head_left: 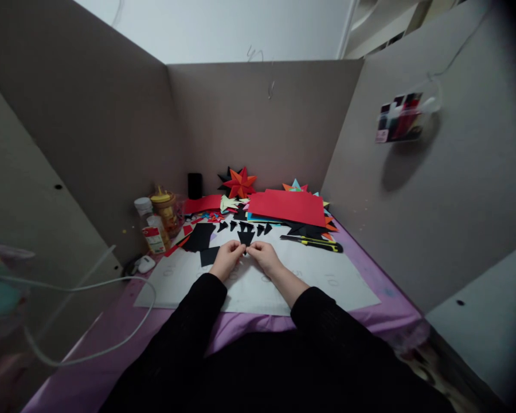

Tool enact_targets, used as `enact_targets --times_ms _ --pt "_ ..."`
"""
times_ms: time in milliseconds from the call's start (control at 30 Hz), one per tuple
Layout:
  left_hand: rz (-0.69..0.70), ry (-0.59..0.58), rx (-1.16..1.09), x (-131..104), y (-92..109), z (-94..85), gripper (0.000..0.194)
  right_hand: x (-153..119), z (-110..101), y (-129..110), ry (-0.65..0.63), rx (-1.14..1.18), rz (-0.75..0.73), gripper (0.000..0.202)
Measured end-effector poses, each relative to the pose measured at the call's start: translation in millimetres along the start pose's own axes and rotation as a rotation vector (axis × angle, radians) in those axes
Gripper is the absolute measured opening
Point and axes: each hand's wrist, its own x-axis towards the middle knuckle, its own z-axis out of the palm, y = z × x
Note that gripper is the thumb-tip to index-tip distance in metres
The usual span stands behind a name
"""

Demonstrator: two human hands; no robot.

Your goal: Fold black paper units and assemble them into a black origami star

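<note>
Between my two hands is a piece of folded black paper (246, 236), its wider end pointing away from me. My left hand (229, 258) pinches its near tip from the left. From the other side my right hand (264, 256) pinches the same tip, the fingertips of both hands nearly meeting. Just beyond lies a row of small folded black paper pieces (246, 226). Left of my hands are a black paper square (209, 256) and a larger black sheet (200, 237). A black and yellow utility knife (322, 245) rests to the right.
White paper with pencilled numbers (344, 287) covers the purple tablecloth (370, 252). Red sheets (288, 207) and folded paper stars (239, 183) are at the back. Bottles (152, 226) stand left, near a white earphone case (146, 264). A white cable (150, 310) loops at the left edge.
</note>
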Motion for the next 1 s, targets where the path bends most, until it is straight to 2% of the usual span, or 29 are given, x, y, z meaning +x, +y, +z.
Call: enact_targets --times_ms 167,300,400,567,667,767,900,1000 --pt "-0.005 0.051 -0.059 0.7 0.3 -0.4 0.027 0.8 0.1 2.1 -0.024 -0.013 -0.012 0.015" --pt "-0.027 -0.002 -0.135 1.6 -1.7 -0.3 0.027 -1.0 0.8 2.2 -0.043 -0.093 -0.027 0.014" --pt "-0.047 0.014 -0.183 3.7 -6.2 -2.0 0.031 -1.3 1.4 3.7 -0.082 -0.126 -0.039 0.015" --pt "-0.02 0.088 -0.275 8.9 -12.6 -5.8 0.034 0.8 0.2 6.1 -0.091 -0.04 0.003 0.018" --pt "-0.052 0.112 -0.338 10.8 -12.8 -6.9 0.031 2.3 -0.8 7.3 -0.083 0.0 0.002 0.018" --pt "-0.086 0.123 -0.395 11.4 -11.9 -7.2 0.028 2.7 -0.4 8.6 -0.055 0.003 -0.075 0.014" --pt "-0.117 0.14 -0.433 11.6 -11.9 -7.2 0.03 0.0 1.6 8.0 0.011 -0.114 -0.224 0.013" --pt "-0.105 0.136 -0.429 11.4 -11.8 -6.4 0.03 -2.7 2.9 4.8 0.023 -0.184 -0.28 0.012"
